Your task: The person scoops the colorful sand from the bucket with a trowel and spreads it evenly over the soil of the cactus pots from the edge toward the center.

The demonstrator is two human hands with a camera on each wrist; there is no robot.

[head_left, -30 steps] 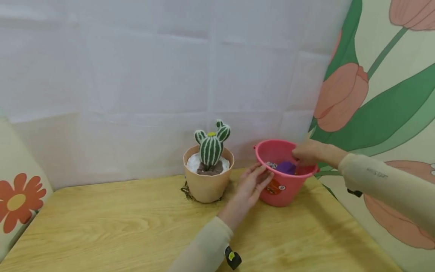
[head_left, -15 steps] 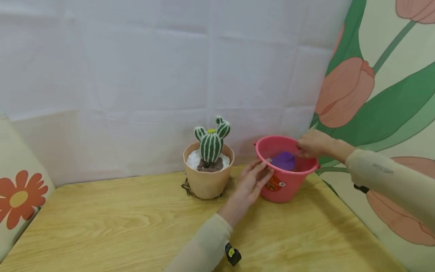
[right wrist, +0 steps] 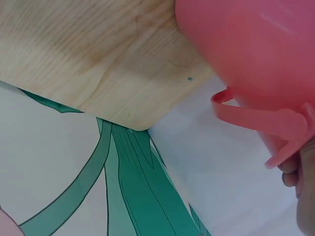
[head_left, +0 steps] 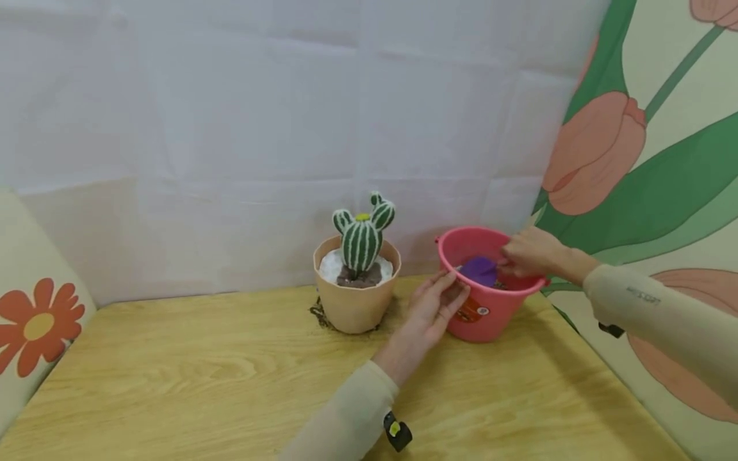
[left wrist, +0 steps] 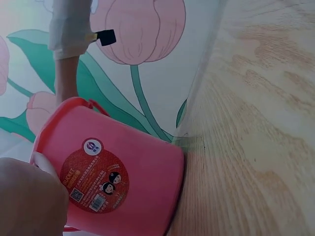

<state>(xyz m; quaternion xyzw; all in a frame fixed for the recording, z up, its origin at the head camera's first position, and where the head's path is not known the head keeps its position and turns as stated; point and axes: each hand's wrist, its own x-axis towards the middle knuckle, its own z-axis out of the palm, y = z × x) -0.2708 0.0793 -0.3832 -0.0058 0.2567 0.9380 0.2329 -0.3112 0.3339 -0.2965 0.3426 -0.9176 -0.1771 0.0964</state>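
Observation:
A pink bucket (head_left: 496, 320) stands at the right of the table, with a round red sticker on its front in the left wrist view. My left hand (head_left: 425, 314) grips the bucket's near left rim. Curled over the opening from the right, my right hand (head_left: 533, 251) holds a purple shovel (head_left: 478, 271) whose blade lies down inside the bucket; its handle is mostly hidden by the fingers. Loose grainy material shows around the blade. In the right wrist view, the bucket's pink carry handle (right wrist: 251, 118) hangs outside the wall, close to my right-hand fingers (right wrist: 290, 177).
Left of the bucket stands a peach flowerpot (head_left: 353, 308) with a knitted green-and-white cactus (head_left: 361, 246) in white filling. Dark crumbs (head_left: 318, 313) lie around its base. Behind the wooden table (head_left: 190, 371) hangs a white cloth (head_left: 230, 128); a tulip-painted wall (head_left: 692, 160) borders the right.
My right hand has turned and shifted within the bucket's opening, and the purple blade has changed its tilt. My left hand keeps its hold on the rim. The view has shifted slightly.

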